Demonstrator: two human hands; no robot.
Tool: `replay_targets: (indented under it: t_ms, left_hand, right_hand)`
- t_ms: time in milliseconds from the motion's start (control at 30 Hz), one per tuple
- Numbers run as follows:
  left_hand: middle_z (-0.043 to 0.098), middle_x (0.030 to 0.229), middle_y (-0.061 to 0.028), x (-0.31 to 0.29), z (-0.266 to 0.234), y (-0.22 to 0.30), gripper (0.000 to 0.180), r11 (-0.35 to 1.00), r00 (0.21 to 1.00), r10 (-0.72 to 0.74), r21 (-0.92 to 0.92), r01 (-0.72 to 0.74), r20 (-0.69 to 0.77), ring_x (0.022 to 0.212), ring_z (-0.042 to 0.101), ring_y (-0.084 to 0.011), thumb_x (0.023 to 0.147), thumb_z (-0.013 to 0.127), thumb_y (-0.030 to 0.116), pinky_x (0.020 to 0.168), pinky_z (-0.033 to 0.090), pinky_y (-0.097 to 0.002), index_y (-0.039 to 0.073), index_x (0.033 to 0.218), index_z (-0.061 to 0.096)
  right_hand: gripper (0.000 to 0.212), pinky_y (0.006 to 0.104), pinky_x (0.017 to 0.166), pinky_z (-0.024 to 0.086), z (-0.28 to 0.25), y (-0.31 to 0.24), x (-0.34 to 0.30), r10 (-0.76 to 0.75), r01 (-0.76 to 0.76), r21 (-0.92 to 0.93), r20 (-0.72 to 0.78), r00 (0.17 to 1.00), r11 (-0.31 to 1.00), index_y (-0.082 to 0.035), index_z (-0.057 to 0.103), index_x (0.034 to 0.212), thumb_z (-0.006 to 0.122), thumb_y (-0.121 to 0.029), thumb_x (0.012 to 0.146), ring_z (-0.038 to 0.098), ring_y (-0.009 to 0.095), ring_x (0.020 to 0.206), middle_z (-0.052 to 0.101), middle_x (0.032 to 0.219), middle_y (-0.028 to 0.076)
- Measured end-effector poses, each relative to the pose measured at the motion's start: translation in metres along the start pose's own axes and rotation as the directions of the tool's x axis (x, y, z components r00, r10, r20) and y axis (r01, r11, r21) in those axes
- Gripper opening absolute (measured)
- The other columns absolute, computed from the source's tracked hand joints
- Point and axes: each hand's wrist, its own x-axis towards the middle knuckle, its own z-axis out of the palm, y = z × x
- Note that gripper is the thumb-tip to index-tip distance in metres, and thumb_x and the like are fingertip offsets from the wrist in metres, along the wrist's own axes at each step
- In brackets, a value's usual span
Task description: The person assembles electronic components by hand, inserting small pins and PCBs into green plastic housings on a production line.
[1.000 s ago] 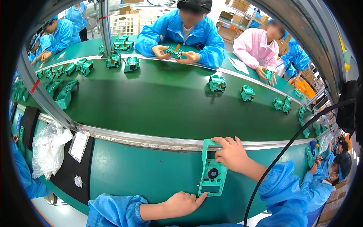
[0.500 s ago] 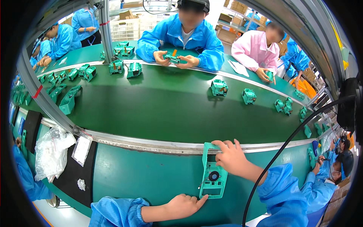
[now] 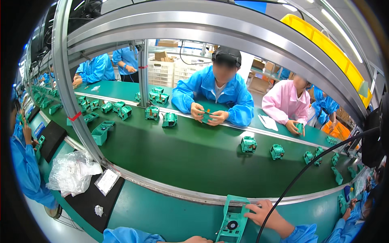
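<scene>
A long green plastic housing [image 3: 240,210] with cut-out windows lies on the near green worktop, its top end against the belt's metal rail. A round black part like a small speaker [image 3: 232,225] sits in its lower half, with a thin wire beside it. My right hand [image 3: 267,215] grips the housing's upper right edge, fingers bent over it. My left hand [image 3: 198,239] is at the housing's lower end, mostly cut off by the picture's lower edge, so its fingers are largely hidden.
Beyond the rail runs a dark green belt [image 3: 182,158] carrying several green housings [image 3: 249,144]. A plastic bag [image 3: 75,172] and a black mat [image 3: 95,198] lie at left. A black cable [image 3: 300,170] crosses before my right arm. Co-workers [image 3: 219,89] sit across the belt. A metal post [image 3: 73,97] stands left.
The view has tipped upward, so the housing and my hands appear lower. My left hand has nearly left the picture. My right hand remains at the housing's upper right edge.
</scene>
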Motion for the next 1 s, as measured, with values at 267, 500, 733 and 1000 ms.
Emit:
replay_targets:
  t_ms: [267, 500, 733, 1000]
  left_hand:
    - [0.043, 0.059, -0.0008, 0.011, -0.007, -0.033, 0.018, -0.027, 0.873, -0.435, -0.972, 0.234, 0.222, 0.046, 0.039, -0.0093, 0.084, 0.043, 0.015, 0.043, 0.032, -0.0205, 0.007, 0.098, 0.050]
    - [0.034, 0.057, 0.0021, 0.017, -0.019, -0.035, 0.019, -0.616, 0.834, -0.426, -0.788, 0.015, 0.349, 0.042, 0.024, -0.0052, 0.087, 0.038, 0.021, 0.040, 0.022, -0.0171, 0.006, 0.085, 0.048]
    - [0.029, 0.050, 0.0013, 0.008, -0.019, -0.042, 0.039, -0.792, 0.852, -0.320, -0.610, 0.000, 0.415, 0.037, 0.021, -0.0067, 0.086, 0.032, 0.040, 0.033, 0.017, -0.0188, 0.010, 0.062, 0.039]
    - [0.025, 0.046, 0.0014, 0.004, -0.015, -0.035, 0.050, -0.714, 0.876, -0.198, -0.677, 0.178, 0.439, 0.035, 0.018, -0.0083, 0.084, 0.024, 0.052, 0.033, 0.017, -0.0202, 0.012, 0.055, 0.035]
  right_hand:
    - [0.014, 0.0416, 0.070, 0.036, 0.012, 0.003, -0.133, 0.525, -0.521, 0.067, -0.124, 0.842, 0.851, -0.011, 0.056, 0.080, 0.056, -0.019, 0.069, 0.048, 0.027, 0.079, 0.054, 0.084, 0.005]
    - [0.020, 0.0411, 0.064, 0.039, 0.028, 0.029, -0.274, 0.849, -0.847, -0.514, -0.380, 0.366, 0.135, -0.012, 0.058, 0.084, 0.052, -0.027, 0.073, 0.051, 0.027, 0.076, 0.056, 0.086, 0.005]
    - [0.024, 0.0377, 0.055, 0.042, 0.047, 0.057, -0.324, 0.938, -0.743, -0.643, -0.342, 0.060, -0.187, -0.014, 0.060, 0.080, 0.050, -0.034, 0.074, 0.052, 0.024, 0.078, 0.057, 0.079, 0.005]
    - [0.022, 0.0378, 0.073, 0.041, -0.025, -0.054, 0.008, 0.365, -0.259, 0.459, -0.161, 0.917, 0.850, -0.004, 0.055, 0.089, 0.056, -0.016, 0.070, 0.050, 0.032, 0.086, 0.053, 0.092, 0.015]
